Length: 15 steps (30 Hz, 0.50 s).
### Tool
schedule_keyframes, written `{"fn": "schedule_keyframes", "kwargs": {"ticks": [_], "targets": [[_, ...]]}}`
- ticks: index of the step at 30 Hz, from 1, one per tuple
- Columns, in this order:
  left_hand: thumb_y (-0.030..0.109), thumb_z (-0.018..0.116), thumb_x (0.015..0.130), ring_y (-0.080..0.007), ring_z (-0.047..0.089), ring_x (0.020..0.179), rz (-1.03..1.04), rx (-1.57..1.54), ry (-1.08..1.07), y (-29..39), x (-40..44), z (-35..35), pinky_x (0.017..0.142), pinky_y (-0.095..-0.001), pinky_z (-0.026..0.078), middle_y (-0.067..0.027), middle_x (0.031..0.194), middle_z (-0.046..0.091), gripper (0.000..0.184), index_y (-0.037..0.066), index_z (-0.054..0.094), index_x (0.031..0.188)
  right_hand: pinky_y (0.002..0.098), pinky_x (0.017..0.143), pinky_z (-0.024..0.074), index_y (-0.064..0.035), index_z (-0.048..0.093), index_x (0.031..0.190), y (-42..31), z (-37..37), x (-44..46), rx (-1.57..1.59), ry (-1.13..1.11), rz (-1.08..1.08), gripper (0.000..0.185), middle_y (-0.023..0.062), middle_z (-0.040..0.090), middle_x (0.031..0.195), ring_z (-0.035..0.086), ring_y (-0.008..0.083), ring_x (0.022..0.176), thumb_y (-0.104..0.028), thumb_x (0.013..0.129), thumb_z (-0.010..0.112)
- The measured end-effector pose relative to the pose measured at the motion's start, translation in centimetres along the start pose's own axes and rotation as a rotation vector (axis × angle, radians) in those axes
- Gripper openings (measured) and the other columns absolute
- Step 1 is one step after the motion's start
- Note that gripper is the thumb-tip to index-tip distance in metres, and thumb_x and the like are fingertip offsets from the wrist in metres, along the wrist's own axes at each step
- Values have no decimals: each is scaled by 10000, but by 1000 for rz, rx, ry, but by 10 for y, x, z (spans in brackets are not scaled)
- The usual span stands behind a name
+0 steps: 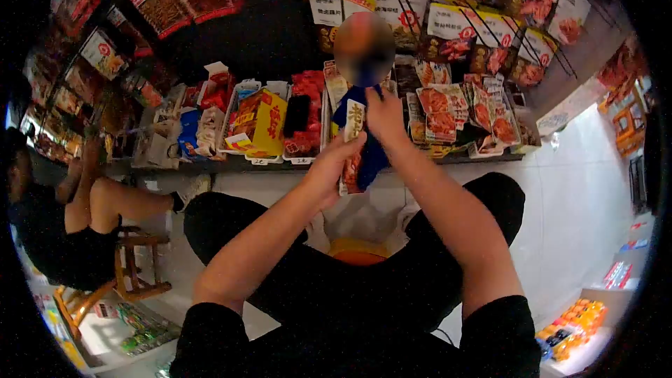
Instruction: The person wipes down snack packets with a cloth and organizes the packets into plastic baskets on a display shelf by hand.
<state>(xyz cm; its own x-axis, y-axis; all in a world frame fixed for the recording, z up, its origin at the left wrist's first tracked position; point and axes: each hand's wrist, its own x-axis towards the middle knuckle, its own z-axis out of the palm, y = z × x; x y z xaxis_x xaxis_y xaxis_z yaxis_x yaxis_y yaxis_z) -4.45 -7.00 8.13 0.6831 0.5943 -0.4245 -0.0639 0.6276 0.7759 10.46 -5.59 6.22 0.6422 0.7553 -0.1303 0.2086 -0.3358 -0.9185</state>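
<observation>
My left hand (334, 166) is closed round a snack packet (355, 120) with a pale printed label, held upright over the shelf's front edge. A dark blue cloth (373, 164) hangs just right of the packet. My right hand (386, 116) is closed on the upper part of this cloth, its fingertips partly hidden. A blurred round patch covers what lies just above the hands. Behind them, white trays hold snack packets (437, 108).
A yellow box (259, 124) and a black phone-like object (297, 113) lie left of my hands. Hanging packets (451, 24) line the back. At far left a person (63, 217) sits on a wooden stool (140, 255).
</observation>
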Motion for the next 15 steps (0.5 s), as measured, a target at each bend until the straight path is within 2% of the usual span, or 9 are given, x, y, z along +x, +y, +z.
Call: {"fn": "schedule_keyframes", "kwargs": {"ticks": [1,2,5,7,9,10,11,13,15], "targets": [[368,471,936,-173,613,937,9,143,67,2,-2,-2,790,-318,512,-87,1083,601,400,73,489,1205,369,750,447,83,572,990,6,1,8,7,100,79,405,224,647,927,626,315,879,-306,909,496],[296,434,957,-184,621,930,-26,-2,70,8,0,-3,757,-328,531,-105,1103,593,343,56,477,1197,396,726,453,76,575,992,13,0,15,131,149,29,399,239,638,898,621,347,835,-305,907,494],[430,468,916,-224,645,847,32,-188,-57,15,13,-16,718,-381,544,-95,1010,631,449,74,513,1185,450,698,465,64,581,1000,11,-5,14,309,225,-146,385,266,623,854,610,416,767,-298,906,489],[479,424,926,-253,608,961,63,-227,-54,21,16,-15,836,-415,501,-87,1093,606,488,91,494,1213,452,735,466,65,579,1008,-20,-20,-13,201,197,-277,380,257,630,880,607,423,805,-290,910,487],[509,387,932,-260,573,1039,106,-284,-43,20,18,-8,907,-426,463,-85,1154,580,507,110,481,1231,457,911,410,59,548,1108,-51,-19,-51,21,-146,-175,372,255,577,1116,533,412,1064,-251,917,471],[508,378,935,-254,556,1061,131,-302,-40,20,21,-4,914,-425,456,-81,1180,561,501,122,473,1240,482,1028,302,25,484,1229,-11,19,-41,-82,98,-813,393,240,460,1298,393,393,1241,-211,915,457],[507,369,939,-248,539,1083,156,-319,-35,18,23,0,922,-423,449,-77,1207,542,495,134,465,1250,511,1084,196,-3,420,1304,-8,19,-51,-64,6,-696,437,220,345,1399,287,370,1319,-189,909,445],[504,351,946,-236,505,1126,200,-358,-11,13,22,1,936,-420,435,-68,1260,505,484,158,449,1268,490,1088,205,5,416,1302,-1,28,-62,-1,-20,-604,439,224,358,1389,305,378,1306,-189,909,445],[533,360,931,-233,543,1057,189,-362,37,11,33,-14,897,-405,455,-69,1170,561,511,140,491,1230,480,1092,205,5,430,1291,5,31,-79,12,-49,-644,430,225,381,1372,320,383,1295,-197,912,445]]}}
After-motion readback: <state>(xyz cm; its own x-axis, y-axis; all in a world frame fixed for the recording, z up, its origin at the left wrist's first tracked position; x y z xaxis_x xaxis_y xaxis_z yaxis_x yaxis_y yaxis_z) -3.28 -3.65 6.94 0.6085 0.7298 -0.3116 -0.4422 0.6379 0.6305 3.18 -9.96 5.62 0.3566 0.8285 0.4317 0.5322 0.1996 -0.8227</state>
